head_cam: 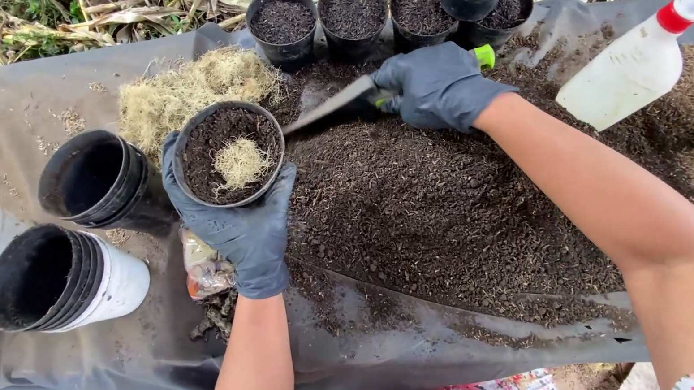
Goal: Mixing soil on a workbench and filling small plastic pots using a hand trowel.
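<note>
Dark plastic sheeting (117, 363) carries loose soil; our gloved left hand (242, 223) cups a soil-filled, light, flexible black plastic pot (228, 153) from beneath, right hand (436, 87) closed around a green-handled trowel (351, 95).

filled pots (352, 9) – 6 | trowel (334, 104) – 1 | spray bottle (645, 62) – 1
</note>
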